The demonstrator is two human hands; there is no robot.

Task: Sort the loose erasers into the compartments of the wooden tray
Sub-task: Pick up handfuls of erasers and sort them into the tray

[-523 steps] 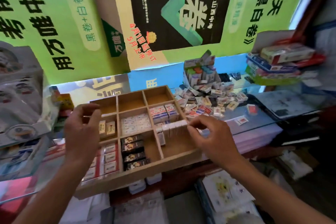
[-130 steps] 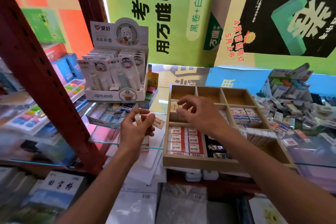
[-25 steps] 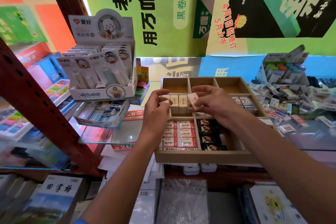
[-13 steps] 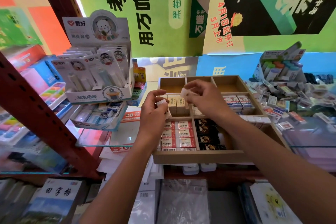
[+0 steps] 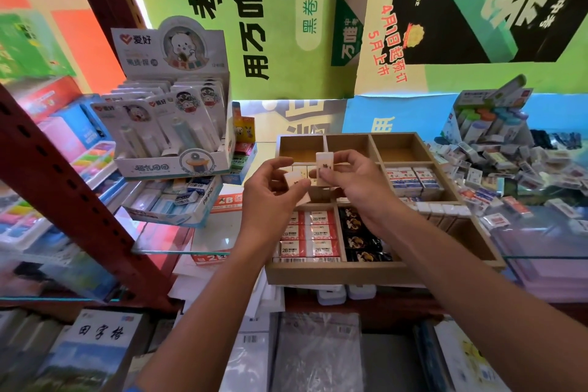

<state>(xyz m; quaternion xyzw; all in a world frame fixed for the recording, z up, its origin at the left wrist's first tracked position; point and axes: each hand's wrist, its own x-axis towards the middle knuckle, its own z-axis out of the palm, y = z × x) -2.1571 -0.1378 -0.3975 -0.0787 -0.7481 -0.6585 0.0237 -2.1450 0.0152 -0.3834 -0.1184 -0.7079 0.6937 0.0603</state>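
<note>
The wooden tray [image 5: 334, 272] lies on the glass counter, divided into several compartments. Its three far compartments hold nothing; others hold red 2B erasers [image 5: 310, 234], black erasers [image 5: 361, 237], blue-and-red erasers [image 5: 412, 178] and white ones [image 5: 444, 208]. My right hand [image 5: 356, 183] pinches a cream eraser [image 5: 324, 165] upright above the tray's middle-left compartment. My left hand [image 5: 270, 197] holds a second cream eraser [image 5: 294, 180] beside it, over the tray's left edge. A heap of loose erasers [image 5: 509, 162] lies right of the tray.
A white display box of correction tapes [image 5: 171, 124] stands left of the tray, above a box of blue-sleeved erasers [image 5: 178, 197]. A dark red shelf post [image 5: 73, 184] slants across the left. Booklets [image 5: 95, 350] lie below the counter. Posters cover the back wall.
My right hand has turned its cream eraser upright and drawn it toward the left hand. Both hands sit slightly closer together over the tray's left side.
</note>
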